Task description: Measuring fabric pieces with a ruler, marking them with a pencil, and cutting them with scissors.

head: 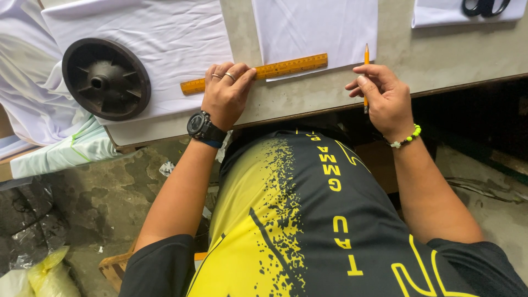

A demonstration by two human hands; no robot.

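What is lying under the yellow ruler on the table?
The ruler bridges two white cloth pieces, with bare grey table under its middle. The left hand presses on it, hiding the part beneath the fingers.

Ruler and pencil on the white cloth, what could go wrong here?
The yellow ruler is pressed by the left hand only near its middle, so its far end might swivel and a line could come out crooked. The right hand holds the pencil off the white cloth, beside the table edge; if the grip loosens, it may drop.
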